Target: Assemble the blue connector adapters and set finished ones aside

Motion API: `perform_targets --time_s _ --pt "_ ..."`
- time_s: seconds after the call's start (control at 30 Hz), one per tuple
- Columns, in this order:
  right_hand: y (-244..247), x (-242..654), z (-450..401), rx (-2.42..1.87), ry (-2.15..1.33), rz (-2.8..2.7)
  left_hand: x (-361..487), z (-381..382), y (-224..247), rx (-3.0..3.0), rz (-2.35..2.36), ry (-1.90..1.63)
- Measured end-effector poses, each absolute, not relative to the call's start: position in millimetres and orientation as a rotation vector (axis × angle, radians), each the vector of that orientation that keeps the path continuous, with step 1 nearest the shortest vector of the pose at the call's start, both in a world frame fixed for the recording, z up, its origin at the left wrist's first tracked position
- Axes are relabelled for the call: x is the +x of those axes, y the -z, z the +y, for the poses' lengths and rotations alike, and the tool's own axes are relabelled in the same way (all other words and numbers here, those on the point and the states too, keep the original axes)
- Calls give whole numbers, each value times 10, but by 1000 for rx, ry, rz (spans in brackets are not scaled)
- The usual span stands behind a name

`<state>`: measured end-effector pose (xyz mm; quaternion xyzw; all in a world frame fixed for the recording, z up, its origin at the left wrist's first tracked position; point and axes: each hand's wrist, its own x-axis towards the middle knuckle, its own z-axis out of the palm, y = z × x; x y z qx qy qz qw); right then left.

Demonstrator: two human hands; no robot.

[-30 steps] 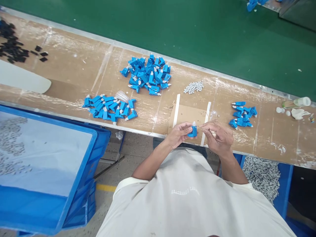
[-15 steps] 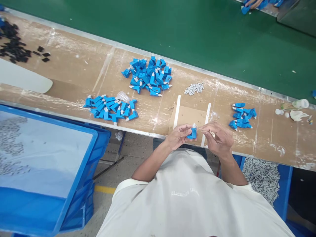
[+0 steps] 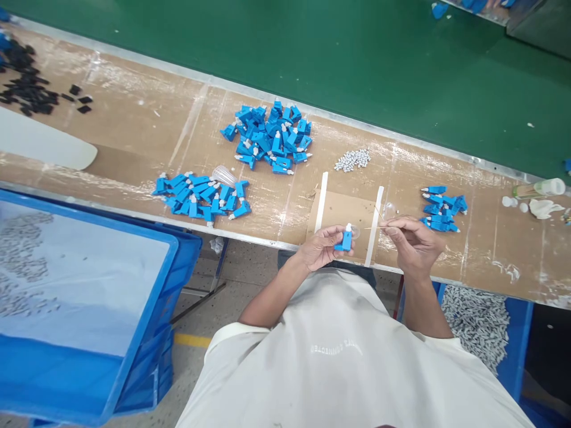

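Note:
My left hand (image 3: 319, 248) holds a blue piece (image 3: 345, 239) with a white tip pointing up, above the front edge of a cardboard sheet (image 3: 345, 208) with white tape strips. Beside that piece is a small clear round thing, partly behind it. To the right, my right hand (image 3: 414, 241) pinches a thin wooden stick (image 3: 375, 227), its point toward the blue piece but apart from it. Beyond the cardboard lies a small heap of grey-white bits (image 3: 353, 160). Blue pieces lie in a large pile (image 3: 272, 137), a nearer left pile (image 3: 200, 195) and a small right pile (image 3: 441, 209).
Black parts (image 3: 29, 83) and a white board (image 3: 44, 139) lie at the left of the bench. A jar of sticks (image 3: 539, 188) stands far right. Blue crates (image 3: 172, 285) and a bin of grey parts (image 3: 477, 324) are below. Green surface (image 3: 312, 53) behind.
My right hand has moved right with the stick, away from the blue piece. My left hand keeps the piece in nearly the same place, turned slightly.

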<state>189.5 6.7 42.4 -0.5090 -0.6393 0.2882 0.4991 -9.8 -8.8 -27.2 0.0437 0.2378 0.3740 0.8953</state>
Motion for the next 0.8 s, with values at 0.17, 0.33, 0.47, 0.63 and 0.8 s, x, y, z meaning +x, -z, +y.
perform_targets --time_s 0.17,0.33,0.47,0.63,0.8 --pt "-176 1936 116 -1359 -715 -1783 -166 -67 325 50 536 -786" --pt "8 2023 229 -1411 -772 -1906 -249 -67 452 20 579 -838" --pt "51 2126 561 -1527 -729 -1853 -273 -80 548 69 539 -842" --pt "161 1978 1202 -1574 -539 -2061 -250 -87 629 121 503 -863" --pt "292 1773 1560 -1510 -384 -2273 -217 -99 670 130 511 -891"
